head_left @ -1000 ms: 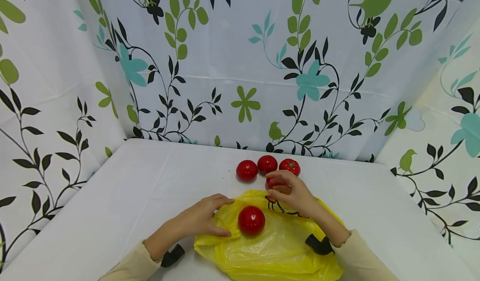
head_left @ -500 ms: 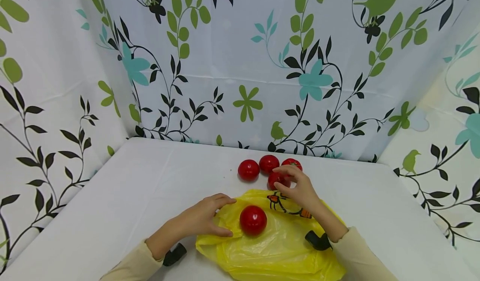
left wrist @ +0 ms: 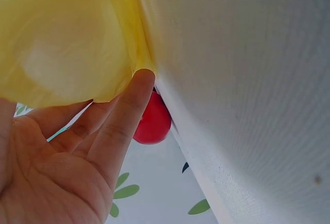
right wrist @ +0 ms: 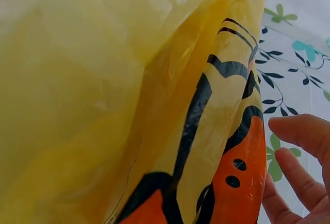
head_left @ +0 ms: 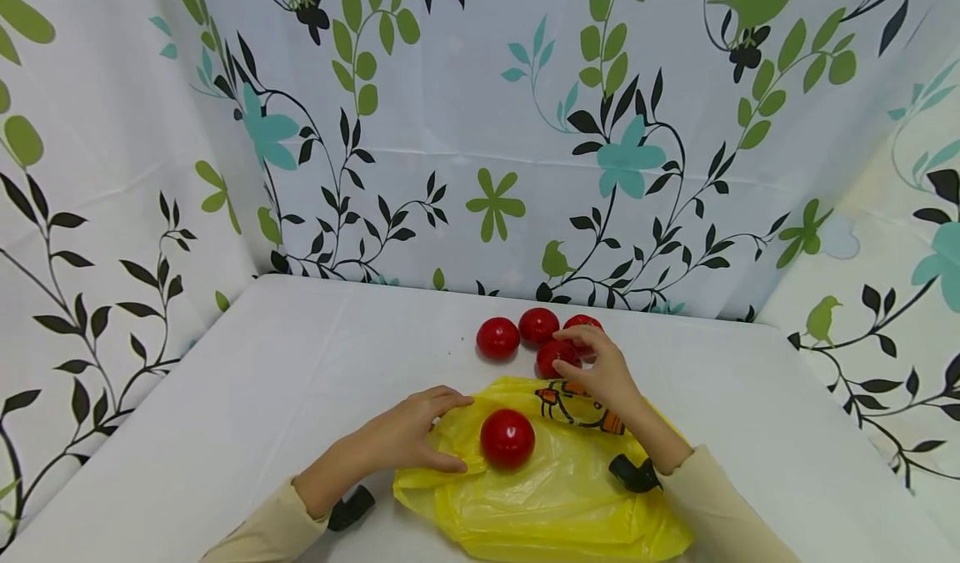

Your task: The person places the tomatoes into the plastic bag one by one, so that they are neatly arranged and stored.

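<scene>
The left hand [head_left: 401, 438] lies flat on the yellow bag [head_left: 547, 496], beside one tomato [head_left: 507, 438] on the bag. Past the bag, the right hand [head_left: 607, 371] curls loosely over another tomato [head_left: 553, 354].

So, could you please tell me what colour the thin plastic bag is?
The thin plastic bag is yellow, with an orange-and-black print; head view.
</scene>
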Tool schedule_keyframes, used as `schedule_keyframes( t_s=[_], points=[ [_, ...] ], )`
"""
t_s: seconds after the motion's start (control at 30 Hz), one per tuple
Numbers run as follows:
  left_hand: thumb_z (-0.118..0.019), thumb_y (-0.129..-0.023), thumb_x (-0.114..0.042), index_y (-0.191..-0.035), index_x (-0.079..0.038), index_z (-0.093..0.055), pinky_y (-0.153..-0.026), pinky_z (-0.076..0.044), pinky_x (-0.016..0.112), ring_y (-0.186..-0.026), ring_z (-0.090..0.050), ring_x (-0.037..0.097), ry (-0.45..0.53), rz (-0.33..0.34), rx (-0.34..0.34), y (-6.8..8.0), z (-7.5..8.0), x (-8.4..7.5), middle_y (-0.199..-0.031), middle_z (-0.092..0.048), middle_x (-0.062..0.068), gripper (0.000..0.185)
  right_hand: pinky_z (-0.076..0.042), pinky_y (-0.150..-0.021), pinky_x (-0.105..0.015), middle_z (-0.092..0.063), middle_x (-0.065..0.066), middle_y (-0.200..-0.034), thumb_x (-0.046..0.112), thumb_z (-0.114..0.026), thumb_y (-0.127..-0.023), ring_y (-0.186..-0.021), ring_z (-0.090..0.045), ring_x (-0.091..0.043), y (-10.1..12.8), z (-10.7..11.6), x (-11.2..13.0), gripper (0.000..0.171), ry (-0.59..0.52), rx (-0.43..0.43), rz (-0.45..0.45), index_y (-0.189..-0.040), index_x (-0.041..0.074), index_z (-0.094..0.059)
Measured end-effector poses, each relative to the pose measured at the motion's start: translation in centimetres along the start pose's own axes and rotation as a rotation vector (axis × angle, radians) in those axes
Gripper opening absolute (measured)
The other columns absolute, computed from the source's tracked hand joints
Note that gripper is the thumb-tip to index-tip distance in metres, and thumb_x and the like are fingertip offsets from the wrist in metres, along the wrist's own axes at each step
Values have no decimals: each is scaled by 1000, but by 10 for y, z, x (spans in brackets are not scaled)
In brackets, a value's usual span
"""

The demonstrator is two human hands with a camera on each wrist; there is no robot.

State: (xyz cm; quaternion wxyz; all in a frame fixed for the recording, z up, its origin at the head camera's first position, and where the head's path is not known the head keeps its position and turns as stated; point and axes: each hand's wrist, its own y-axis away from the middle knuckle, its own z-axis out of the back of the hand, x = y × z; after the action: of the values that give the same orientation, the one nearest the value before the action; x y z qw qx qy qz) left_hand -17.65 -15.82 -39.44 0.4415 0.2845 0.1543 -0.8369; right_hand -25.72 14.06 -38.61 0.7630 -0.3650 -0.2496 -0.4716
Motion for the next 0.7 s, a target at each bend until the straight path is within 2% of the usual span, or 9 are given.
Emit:
schedule_keyframes(
  t_s=[0.23, 0.37, 0.5, 0.7],
  points=[
    [-80, -78, -45, -140, -9, -52, -92, -54, 31, -116, -54, 20, 9, -18, 4, -8, 0, -2, -138, -52, 6, 77, -54, -88, -48, -53, -21, -128, 7, -77, -82, -104, -54, -34, -3, 7, -7, 46, 74, 44, -44, -125, 3, -61],
    [-81, -78, -44, -140, -9, -52, -95, -53, 38, -119, -53, 23, 19, -19, 4, -10, -1, -4, -138, -52, 8, 77, -52, -92, -52, -50, -23, -131, 8, -78, -81, -113, -50, -38, -2, 7, -10, 48, 105, 57, -79, -125, 2, -60],
    [-81, -77, -44, -139, -9, -53, -99, -50, 44, -120, -53, 24, 21, 7, 2, -4, -2, -4, -136, -53, 7, 77, -50, -95, -55, -49, -23, -133, 9, -79, -81, -121, -47, -41, -1, -1, -14, 49, 119, 68, -99, -125, 2, -60],
    [-81, -77, -45, -139, -9, -53, -100, -49, 46, -121, -53, 25, 1, 7, -4, -1, -2, -2, -137, -53, 8, 76, -53, -94, -49, -52, -20, -127, 9, -79, -81, -111, -54, -35, -4, -6, -15, 46, 109, 48, -116, -123, 2, -61]
  ],
)
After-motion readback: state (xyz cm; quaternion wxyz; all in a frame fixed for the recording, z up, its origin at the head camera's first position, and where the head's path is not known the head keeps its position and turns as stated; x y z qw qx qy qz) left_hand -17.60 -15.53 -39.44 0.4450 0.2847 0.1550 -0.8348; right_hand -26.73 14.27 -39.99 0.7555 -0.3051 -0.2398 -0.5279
